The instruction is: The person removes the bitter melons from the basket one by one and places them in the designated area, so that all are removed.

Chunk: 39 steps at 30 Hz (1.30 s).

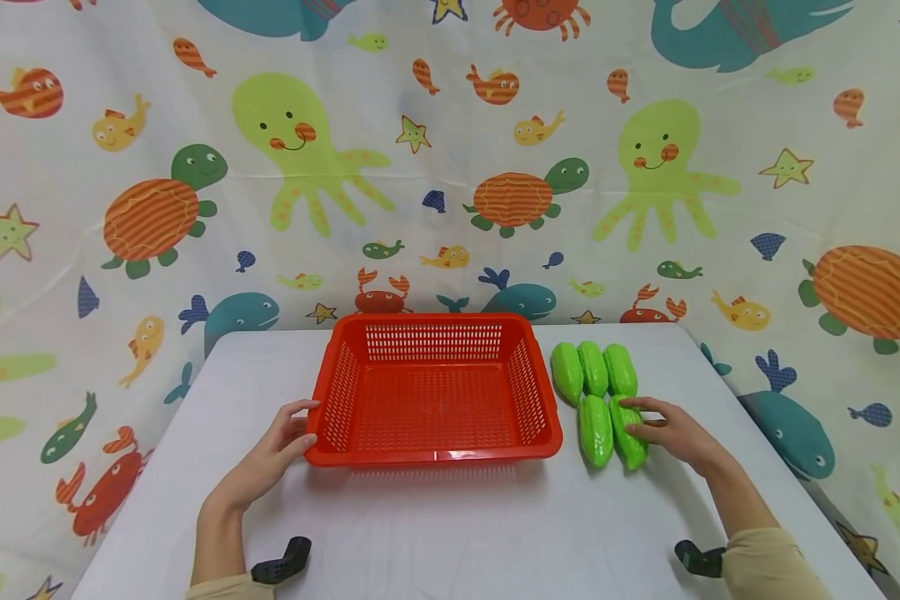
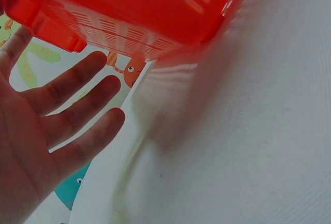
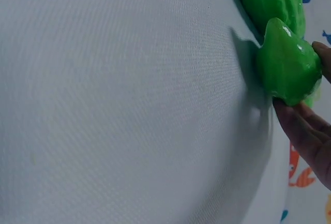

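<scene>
A red slotted plastic basket [image 1: 435, 457] stands on the white table. My left hand [image 1: 281, 446] is at its left rim, thumb and index finger right at the edge; in the left wrist view the other fingers of this hand [image 2: 67, 110] are spread and straight beside the basket wall [image 2: 119, 22]. To the right of the basket lie several glossy green cucumber-shaped vegetables in two rows. My right hand [image 1: 671, 429] pinches the front right green vegetable [image 1: 627, 435]. In the right wrist view, thumb and fingers are on opposite sides of that vegetable [image 3: 289, 63].
Another green vegetable [image 1: 596, 431] lies just left of the pinched one, with a back row [image 1: 592, 368] behind them. The white table [image 1: 435, 533] ends at a hanging cloth [image 1: 435, 133] printed with sea animals. Each wrist carries a black strap-on device [image 1: 283, 562].
</scene>
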### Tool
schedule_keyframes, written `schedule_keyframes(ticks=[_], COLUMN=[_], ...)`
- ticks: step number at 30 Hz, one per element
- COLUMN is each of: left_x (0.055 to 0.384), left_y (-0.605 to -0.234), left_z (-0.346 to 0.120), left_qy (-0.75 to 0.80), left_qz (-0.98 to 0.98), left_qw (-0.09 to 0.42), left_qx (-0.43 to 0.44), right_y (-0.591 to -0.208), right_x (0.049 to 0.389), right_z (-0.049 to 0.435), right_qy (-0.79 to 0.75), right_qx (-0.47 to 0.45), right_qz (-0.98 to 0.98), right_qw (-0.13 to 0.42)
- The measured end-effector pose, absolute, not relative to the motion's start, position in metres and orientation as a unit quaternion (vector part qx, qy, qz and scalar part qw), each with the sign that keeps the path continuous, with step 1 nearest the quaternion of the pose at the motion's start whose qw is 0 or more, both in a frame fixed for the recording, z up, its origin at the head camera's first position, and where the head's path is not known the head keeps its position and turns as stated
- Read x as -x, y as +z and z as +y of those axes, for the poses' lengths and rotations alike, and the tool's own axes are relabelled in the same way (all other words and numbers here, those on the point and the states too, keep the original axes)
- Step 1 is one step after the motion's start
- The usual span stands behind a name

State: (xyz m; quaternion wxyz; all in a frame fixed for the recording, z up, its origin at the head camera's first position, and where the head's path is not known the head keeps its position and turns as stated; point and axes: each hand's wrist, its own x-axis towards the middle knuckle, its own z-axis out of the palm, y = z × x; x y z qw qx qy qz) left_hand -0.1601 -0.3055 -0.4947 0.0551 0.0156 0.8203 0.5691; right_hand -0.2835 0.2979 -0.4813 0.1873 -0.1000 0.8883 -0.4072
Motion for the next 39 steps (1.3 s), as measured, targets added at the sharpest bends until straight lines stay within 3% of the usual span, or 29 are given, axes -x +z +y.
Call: schedule_keyframes(ticks=[39], left_x=[0.1598], left_y=[-0.4936], left_z=[-0.3056], left_qy=[0.566], left_qz=[0.823], left_qw=[0.050], left_qx=[-0.020], right_y=[-0.4866], right_x=[0.2854], right_z=[0.3049], right_qy=[-0.427], right_qx=[0.077], right_qz=[0.883], right_qw=[0.178])
